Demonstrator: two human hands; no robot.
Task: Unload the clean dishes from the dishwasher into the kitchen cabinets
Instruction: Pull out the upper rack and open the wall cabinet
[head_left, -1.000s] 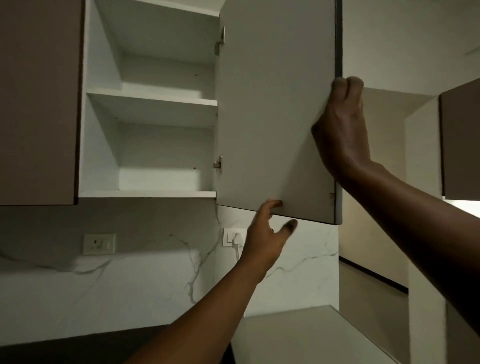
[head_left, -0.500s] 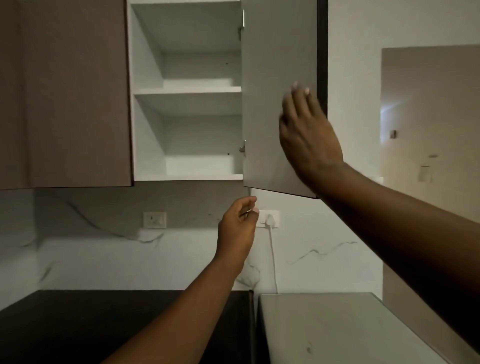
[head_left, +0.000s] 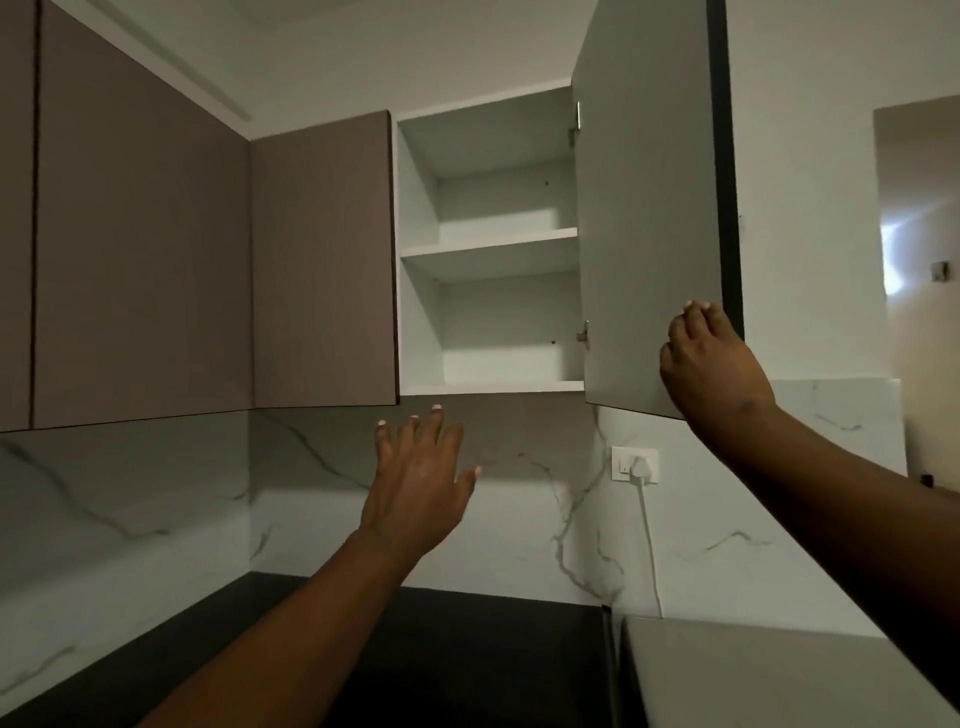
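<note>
Cabinet (head_left: 488, 249) hangs open above the dark counter (head_left: 415, 654), its door (head_left: 644, 208) swung right. Right hand (head_left: 709, 364) lies flat on the door's lower edge; left hand (head_left: 421, 483) hovers below, fingers spread, holding nothing. Socket (head_left: 635, 464) sits beneath.

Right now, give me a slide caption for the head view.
Right hand on the open cabinet door; left hand open below bare shelves.
</note>
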